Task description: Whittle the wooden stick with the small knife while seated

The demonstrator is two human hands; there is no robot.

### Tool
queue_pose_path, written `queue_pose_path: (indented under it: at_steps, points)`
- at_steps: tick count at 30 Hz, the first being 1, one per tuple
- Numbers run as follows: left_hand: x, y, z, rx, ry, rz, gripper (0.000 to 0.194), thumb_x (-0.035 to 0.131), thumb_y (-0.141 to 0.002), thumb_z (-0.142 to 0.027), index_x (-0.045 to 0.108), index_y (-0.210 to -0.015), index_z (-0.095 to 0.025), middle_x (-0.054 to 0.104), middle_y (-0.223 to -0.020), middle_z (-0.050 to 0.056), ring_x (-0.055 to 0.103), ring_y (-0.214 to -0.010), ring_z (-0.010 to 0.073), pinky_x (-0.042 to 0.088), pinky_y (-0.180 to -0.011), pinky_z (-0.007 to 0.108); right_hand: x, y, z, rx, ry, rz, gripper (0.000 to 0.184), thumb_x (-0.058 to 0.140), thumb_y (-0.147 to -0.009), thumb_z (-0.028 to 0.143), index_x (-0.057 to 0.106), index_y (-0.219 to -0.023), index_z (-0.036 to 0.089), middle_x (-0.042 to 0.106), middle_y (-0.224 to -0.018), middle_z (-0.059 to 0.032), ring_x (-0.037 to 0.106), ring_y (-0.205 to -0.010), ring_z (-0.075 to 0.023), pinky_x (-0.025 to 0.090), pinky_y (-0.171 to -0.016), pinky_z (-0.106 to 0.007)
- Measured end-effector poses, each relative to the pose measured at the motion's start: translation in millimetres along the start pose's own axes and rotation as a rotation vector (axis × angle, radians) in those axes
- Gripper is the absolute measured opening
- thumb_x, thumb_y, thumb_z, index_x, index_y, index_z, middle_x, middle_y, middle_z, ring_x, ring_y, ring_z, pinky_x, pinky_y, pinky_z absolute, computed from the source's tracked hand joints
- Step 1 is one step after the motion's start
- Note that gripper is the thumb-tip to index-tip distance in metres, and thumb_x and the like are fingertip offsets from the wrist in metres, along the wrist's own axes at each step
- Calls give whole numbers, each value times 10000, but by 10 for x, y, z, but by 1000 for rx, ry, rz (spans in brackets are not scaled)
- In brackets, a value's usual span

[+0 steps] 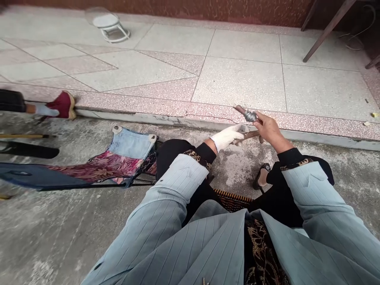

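My left hand (228,137), in a white knit glove, is closed around one end of a brown wooden stick (250,135). My bare right hand (269,128) grips a second brown stick (239,108) with a bundle of silvery wire (250,115) wound around it. The far end of the first stick reaches the fingers of my right hand; whether the two sticks are joined there is hidden. Both hands are in front of my knees, over the concrete beside the step.
A low tiled step (237,83) runs across in front. To the left stands a folding lounger (127,142) with patterned fabric, and a person's red shoe (63,105) is by the step. A white stool (111,23) is farther back, and wooden legs (329,29) rise at upper right.
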State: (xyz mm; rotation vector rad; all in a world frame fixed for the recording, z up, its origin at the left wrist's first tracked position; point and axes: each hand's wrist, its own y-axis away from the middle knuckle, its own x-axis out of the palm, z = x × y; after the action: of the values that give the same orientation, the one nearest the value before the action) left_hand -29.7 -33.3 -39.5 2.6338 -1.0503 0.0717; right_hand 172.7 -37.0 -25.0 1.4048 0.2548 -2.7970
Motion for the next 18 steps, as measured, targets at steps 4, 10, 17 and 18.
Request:
queue_pose_path:
  at_steps: [4,10,17,18]
  points:
    - [49,-58,134,62,112,-71,509,587,-847,-587,597,-1150,-178,678,-971,86,637,-732,138,500,-601,237,112,97,144,-101,294,-22,517,505,-893,208,523,-1407,166,639,-1108,-161,573,-967,-293,445,-826,-379]
    - [159,-139,189,52,371,-161,659,423,-832,-768,612,-1040,-172,655,-753,51,620,-596,141,516,-530,254,390,160,271,-131,420,-47,503,439,-904,156,486,-1404,142,585,-1136,-171,528,-1018,-305,428,-881,-405]
    - [65,-109,110,42,462,-375,514,550,-814,-691,578,-893,-184,583,-649,-8,525,-488,96,421,-454,208,530,286,412,-275,11,-8,623,456,-843,126,372,-1460,105,522,-1218,-182,497,-1131,-276,434,-1003,-425]
    - [31,-82,85,44,447,-406,486,560,-820,-665,576,-867,-181,581,-647,-9,524,-495,95,418,-461,208,494,284,414,-296,-61,36,640,478,-849,163,355,-1474,113,526,-1216,-176,513,-1118,-270,447,-993,-423]
